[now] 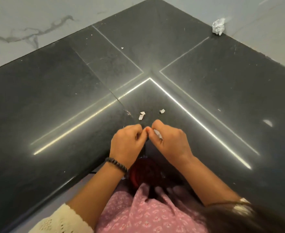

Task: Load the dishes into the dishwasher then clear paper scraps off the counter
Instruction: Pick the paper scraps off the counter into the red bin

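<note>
Right hand [170,140] grip pinches a white paper scrap [157,133]; left hand [128,140] curled, contents unclear. Two small torn white scraps [141,115] just beyond on the black bench [54,98]: featherlight, flimsy, need fingertip pinching.

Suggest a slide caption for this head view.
Two hands, left and right, gather white paper scraps on a dark stone counter.

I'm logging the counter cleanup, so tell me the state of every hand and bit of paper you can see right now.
left hand: fingers curled, at the counter edge, nothing visible in it
right hand: curled round a white paper scrap
two small scraps: loose on the counter, just beyond the hands
third small scrap: loose, beside them
crumpled paper ball: lying against the far wall
</note>
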